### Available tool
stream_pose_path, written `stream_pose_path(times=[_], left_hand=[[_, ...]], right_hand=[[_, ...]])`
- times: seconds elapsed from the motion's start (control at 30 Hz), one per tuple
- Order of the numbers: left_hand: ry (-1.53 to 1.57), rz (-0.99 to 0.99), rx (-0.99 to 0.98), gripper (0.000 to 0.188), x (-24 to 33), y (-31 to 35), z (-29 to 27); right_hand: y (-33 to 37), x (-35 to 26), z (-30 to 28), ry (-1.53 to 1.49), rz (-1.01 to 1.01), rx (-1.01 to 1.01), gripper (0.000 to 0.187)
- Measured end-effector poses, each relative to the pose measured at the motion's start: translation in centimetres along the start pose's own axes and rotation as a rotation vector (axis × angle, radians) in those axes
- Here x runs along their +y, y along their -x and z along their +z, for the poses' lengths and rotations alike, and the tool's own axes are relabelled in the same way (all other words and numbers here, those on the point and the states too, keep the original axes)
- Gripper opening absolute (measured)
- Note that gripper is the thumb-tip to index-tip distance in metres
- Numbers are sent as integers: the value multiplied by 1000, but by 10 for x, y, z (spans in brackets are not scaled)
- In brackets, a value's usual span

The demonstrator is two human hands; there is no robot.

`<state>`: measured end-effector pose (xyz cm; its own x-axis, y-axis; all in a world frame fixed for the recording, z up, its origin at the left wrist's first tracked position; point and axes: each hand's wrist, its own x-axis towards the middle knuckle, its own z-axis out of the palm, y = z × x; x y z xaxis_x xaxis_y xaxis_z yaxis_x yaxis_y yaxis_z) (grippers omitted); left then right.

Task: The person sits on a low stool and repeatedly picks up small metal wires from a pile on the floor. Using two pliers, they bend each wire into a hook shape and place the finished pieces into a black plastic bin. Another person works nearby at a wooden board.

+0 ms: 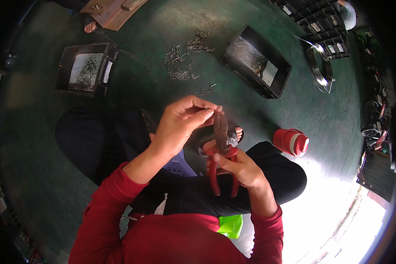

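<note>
My left hand [180, 121] is raised over the floor, its thumb and fingers pinched around something too small to make out. In my right hand [244, 169] is a pair of pliers [221, 127] with red handles, gripped around the handles. The pliers' jaws point up and away from me, their tips close by my left fingertips; whether they bite on anything is hidden. A few bent metal hooks [206, 89] lie on the floor just beyond my left hand. Farther off is a loose pile of similar bent wire pieces [180, 72].
Black plastic crates with small metal pieces stand at left [86, 47] and right [246, 78]. A wire coil [324, 72] lies near stacked crates [319, 24]. The red tumbler [286, 140] is beside my right knee. Another person's foot [90, 27] shows near a brown board [114, 15].
</note>
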<state>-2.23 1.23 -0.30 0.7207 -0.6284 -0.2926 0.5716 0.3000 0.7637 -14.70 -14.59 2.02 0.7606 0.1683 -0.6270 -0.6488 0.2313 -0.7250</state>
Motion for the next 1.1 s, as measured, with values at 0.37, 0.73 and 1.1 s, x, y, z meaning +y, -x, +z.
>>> stream_pose_path(times=[0.37,0.73,1.1], left_hand=[[-356,-183,-92,26,27,0,-11],[-368,-118,-15,25,18,6,1],[-474,-124,-41,27,16,8,-3]], right_hand=[[7,-20,2,824,-144,458,31],[-2,-11,4,712,-89,478,34],[2,-20,5,795,15,378,36]])
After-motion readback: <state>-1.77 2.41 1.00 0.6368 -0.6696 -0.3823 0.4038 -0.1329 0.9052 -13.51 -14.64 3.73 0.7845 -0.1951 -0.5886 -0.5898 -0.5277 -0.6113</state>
